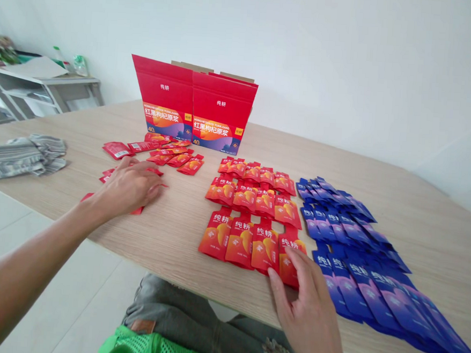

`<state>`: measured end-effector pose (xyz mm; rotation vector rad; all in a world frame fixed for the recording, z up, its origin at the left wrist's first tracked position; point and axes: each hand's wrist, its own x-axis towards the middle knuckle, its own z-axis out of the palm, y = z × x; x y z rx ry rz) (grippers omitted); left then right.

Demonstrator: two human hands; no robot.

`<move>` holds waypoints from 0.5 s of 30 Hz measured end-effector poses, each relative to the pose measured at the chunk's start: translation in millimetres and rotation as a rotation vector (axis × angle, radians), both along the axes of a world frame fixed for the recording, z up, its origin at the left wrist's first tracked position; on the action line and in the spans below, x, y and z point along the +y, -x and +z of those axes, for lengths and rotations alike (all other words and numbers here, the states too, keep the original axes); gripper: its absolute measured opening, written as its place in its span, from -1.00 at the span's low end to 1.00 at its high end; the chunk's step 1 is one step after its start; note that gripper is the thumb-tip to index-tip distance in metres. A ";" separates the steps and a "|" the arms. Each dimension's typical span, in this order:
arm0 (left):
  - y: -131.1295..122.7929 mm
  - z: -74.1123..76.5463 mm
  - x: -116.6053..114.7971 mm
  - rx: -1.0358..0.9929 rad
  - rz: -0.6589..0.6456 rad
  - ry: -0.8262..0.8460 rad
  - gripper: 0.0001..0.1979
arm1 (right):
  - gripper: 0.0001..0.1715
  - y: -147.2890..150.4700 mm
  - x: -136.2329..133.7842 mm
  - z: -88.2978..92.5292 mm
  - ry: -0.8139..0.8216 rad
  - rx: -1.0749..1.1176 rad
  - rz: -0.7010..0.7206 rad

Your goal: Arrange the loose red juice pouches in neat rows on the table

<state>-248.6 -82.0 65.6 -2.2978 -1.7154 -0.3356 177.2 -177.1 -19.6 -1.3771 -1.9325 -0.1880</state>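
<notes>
My left hand [128,186] lies palm down on a loose scatter of red pouches [116,150] at the left of the wooden table [418,221], fingers stretched over them. My right hand [305,302] rests at the table's front edge, fingers spread, fingertips touching the nearest pouch of the red pouch rows [253,207]. Those rows lie neatly overlapped in the middle. To their right lie overlapped rows of blue pouches [355,255]. Two red boxes [196,106] stand upright at the back, flaps open.
A folded striped grey cloth [21,156] lies at the table's far left. A grey shelf unit [40,90] with papers and bottles stands against the wall behind. My knees in grey trousers [193,319] show under the front edge.
</notes>
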 end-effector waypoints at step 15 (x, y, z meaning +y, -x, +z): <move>-48.6 22.6 2.4 -0.598 0.193 -0.080 -0.75 | -0.37 1.2 -0.4 1.1 0.019 0.011 -0.002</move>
